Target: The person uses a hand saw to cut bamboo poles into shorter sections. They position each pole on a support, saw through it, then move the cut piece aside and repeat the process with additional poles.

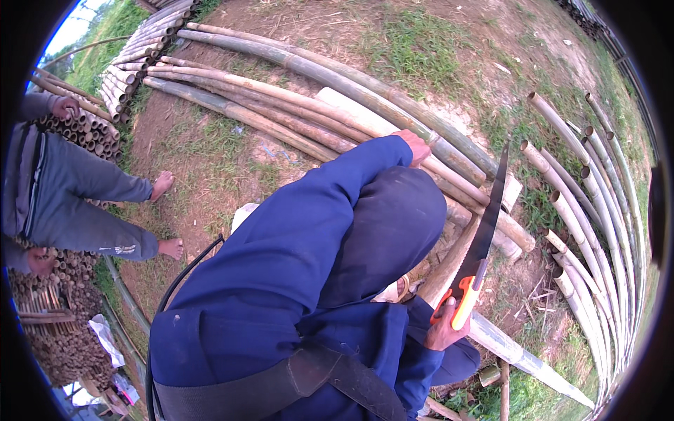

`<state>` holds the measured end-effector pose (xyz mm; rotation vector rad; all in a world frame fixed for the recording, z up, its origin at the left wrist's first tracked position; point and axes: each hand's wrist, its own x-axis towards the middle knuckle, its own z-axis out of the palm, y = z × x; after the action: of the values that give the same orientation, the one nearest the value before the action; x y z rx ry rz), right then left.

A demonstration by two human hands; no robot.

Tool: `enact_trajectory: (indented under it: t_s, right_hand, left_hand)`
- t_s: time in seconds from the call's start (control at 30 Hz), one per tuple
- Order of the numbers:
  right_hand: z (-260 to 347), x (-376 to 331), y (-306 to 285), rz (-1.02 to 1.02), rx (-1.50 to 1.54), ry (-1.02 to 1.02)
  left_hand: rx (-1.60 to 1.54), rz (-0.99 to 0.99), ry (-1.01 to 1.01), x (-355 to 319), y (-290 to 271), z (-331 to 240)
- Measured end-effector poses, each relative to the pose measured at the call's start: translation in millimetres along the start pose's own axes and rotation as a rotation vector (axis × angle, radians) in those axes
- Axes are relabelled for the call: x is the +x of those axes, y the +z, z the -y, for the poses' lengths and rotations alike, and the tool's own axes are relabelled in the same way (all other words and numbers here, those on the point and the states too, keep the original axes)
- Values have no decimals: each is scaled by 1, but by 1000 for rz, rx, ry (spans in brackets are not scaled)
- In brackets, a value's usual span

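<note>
My right hand [442,328] is closed around the orange and yellow handle of a handsaw [484,235]. The saw's dark blade points up and away, its tip just beyond the cut ends of the bamboo poles [453,156] lying in front of me. My left hand [415,146] reaches across my bent knee and grips one of these poles close to its near end; some of its fingers are hidden. Below the blade, a thick pale piece of wood [455,261] slants under the poles. Another long bamboo [530,361] runs from beside my right hand toward the lower right.
At the left a barefoot person [91,182] stands near stacked bamboo [63,337]. More stacked poles [144,49] lie at the far left. A fan of bamboo poles [597,210] rests on the right. A black cable [184,277] curves past my left side.
</note>
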<state>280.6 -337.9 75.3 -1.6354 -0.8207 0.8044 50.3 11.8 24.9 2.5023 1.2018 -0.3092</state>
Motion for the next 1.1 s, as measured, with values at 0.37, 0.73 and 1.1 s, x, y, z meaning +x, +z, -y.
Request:
enact_trajectory:
  t_s: [0.37,0.73,1.1]
  right_hand:
    - [4,-3,4,50,37,9]
    - [6,11,-5,-92,15,-116]
    - [1,17,-9,-68,-113,-145]
  left_hand:
    - [8,29,-25,6,7,9]
    - [51,97,-34,19,3,2]
    - [45,113,-34,14,3,5]
